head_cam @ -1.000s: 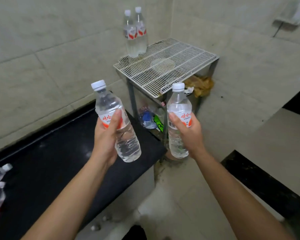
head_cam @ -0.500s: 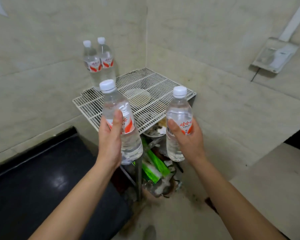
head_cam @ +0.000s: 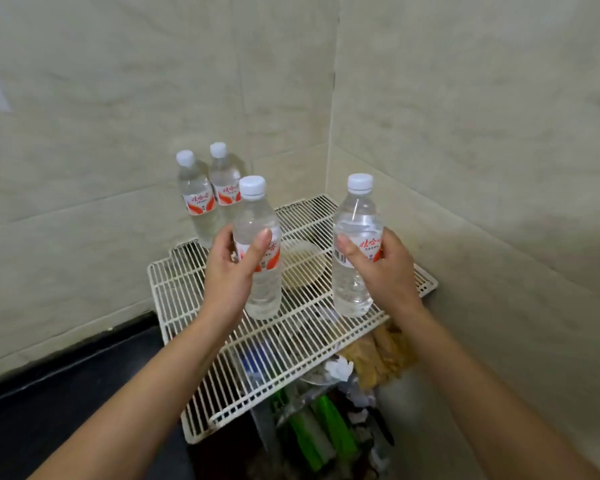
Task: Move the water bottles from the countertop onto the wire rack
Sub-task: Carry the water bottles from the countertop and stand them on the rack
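My left hand (head_cam: 230, 271) grips a clear water bottle (head_cam: 258, 289) with a white cap and red-and-white label, held upright over the white wire rack (head_cam: 257, 358). My right hand (head_cam: 383, 268) grips a second matching bottle (head_cam: 355, 216), also upright above the rack's right side. I cannot tell whether either base touches the wires. Two more bottles of the same kind (head_cam: 196, 199) (head_cam: 224, 183) stand on the rack's far left corner against the tiled wall. The black countertop (head_cam: 49, 393) lies at the lower left.
Tiled walls close the corner behind and to the right of the rack. A pale round dish (head_cam: 303, 268) shows at the rack's middle, between the held bottles. Below the rack lies clutter: green packets (head_cam: 319, 434), brown paper (head_cam: 378, 358), white scraps.
Both hands have carried their bottles forward from beside the countertop to above the rack's top, and the view has closed in on the corner.
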A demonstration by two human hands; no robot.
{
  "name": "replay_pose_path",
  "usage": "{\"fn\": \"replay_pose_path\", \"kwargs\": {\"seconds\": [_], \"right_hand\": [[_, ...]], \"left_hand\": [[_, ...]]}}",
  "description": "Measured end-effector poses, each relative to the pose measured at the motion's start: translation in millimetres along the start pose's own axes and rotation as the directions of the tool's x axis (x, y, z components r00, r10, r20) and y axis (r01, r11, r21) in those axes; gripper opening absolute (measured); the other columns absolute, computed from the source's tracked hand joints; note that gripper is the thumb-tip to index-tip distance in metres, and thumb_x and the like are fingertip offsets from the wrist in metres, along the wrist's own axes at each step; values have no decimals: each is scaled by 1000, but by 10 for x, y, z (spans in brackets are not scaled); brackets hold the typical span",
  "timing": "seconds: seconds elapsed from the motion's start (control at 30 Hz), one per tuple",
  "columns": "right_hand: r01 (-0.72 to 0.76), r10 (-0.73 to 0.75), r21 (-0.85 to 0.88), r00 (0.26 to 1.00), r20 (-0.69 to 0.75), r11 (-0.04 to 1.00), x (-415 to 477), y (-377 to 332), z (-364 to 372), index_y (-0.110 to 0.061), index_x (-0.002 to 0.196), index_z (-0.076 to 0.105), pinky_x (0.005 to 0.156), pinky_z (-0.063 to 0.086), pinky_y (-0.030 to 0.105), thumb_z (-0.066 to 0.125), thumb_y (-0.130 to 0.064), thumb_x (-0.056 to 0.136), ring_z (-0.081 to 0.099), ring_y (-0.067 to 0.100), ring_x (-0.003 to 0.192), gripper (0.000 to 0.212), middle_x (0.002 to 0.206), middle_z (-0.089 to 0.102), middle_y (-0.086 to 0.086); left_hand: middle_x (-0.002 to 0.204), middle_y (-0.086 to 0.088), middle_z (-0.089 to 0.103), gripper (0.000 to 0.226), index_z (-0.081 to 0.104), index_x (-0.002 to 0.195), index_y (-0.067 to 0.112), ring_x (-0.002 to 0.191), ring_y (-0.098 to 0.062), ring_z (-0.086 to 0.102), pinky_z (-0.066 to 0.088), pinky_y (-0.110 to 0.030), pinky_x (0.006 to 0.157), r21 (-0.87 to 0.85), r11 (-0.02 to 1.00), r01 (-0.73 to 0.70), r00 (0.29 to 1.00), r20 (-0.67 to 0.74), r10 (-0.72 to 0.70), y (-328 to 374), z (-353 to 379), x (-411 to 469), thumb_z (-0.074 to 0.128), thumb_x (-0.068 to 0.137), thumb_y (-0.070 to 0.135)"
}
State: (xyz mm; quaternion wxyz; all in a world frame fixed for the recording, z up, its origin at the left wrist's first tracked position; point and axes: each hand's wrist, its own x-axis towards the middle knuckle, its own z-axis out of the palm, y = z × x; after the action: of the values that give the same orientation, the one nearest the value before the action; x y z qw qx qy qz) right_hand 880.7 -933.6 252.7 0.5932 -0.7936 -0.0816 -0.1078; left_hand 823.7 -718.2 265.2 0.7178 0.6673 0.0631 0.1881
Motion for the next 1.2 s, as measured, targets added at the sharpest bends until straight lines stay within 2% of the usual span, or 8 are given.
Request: {"fn": "replay_pose_path", "kwargs": {"seconds": [0.17,0.4,0.53,0.73,0.87,1.03,1.13,1.2], "right_hand": [[11,-15,26,986,165,1000,769,256,174,-40,93,67,76,57,29,81,-54,79,69,-5,82,23,91,74,-15],[80,-78,10,920,385,997,1591,548,451,-35,103,67,83,58,32,84,-58,72,71,1,91,42,99,75,-14],[87,-63,-33,889,454,996,1770,614,506,-32,117,62,87,57,37,81,-66,69,69,8,100,62,111,71,-12],[160,-85,-131,890,449,978,1914,436,380,-35,146,43,103,50,41,71,-83,61,59,11,122,102,141,56,-7],[315,-233,-115,862,450,942,2001,167,249,-39,142,54,90,52,33,70,-64,82,61,5,103,66,123,61,-13],[389,-249,-183,821,514,903,2200,-40,160,-34,128,69,77,50,25,72,-52,88,64,8,84,44,108,69,-14],[399,-213,-209,784,583,893,2321,-129,228,-28,122,71,73,46,18,73,-49,89,63,9,84,40,105,67,-10],[468,-233,-238,743,627,851,2384,-193,293,-21,114,72,75,45,24,70,-46,92,59,10,83,33,101,63,-4]], "left_hand": [[121,5,74,61,62,131,26,107,-14,73,57,-44,95,104,994,35,985,-172,-17,-136,101,371,77,79,54],[121,3,74,61,62,130,23,112,-19,70,54,-52,100,228,969,97,948,-318,-20,-331,207,806,75,79,54],[120,8,72,62,61,128,28,113,-14,68,53,-52,102,369,921,126,959,-282,-18,-406,211,887,75,77,61],[131,4,63,70,48,144,23,120,-12,60,57,-40,95,547,837,25,986,-150,69,-174,117,1042,80,83,34],[125,4,67,58,58,140,24,105,-10,63,57,-30,83,704,699,-130,969,-60,240,107,22,1177,77,86,32],[103,5,72,42,71,123,17,83,4,62,45,-5,72,864,458,-209,976,153,156,430,-54,1393,81,84,26],[99,4,72,39,71,119,15,77,4,60,48,-11,72,891,357,-281,960,267,88,573,-24,1542,82,83,27],[98,3,73,37,72,117,14,78,-4,63,55,-27,76,890,350,-294,955,284,79,597,-13,1642,82,84,27]]}}
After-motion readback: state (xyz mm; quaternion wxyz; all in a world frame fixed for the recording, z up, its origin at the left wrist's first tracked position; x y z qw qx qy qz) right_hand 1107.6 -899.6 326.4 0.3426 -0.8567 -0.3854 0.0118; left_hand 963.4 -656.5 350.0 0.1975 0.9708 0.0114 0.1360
